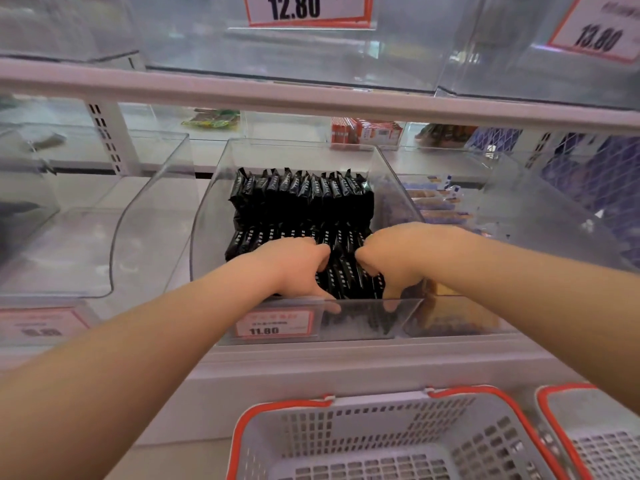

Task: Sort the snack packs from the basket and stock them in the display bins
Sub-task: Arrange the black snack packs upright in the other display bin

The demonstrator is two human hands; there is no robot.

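Shop shelving (311, 98) fills the view, lined with clear bins so shoppers can see the stock and the price tags clipped in front. Below it sits a grey basket (381, 434) with red trim, parked close for short reaches; what shows of its inside holds no packs. Directly above, the middle bin (214, 202) holds black snack packs (301, 199) standing on edge in tight rows, probably to fit more. Both hands are down in its front row: the left hand (291, 265) and right hand (394, 251) have fingers curled round packs, seemingly squaring them up behind the low front lip
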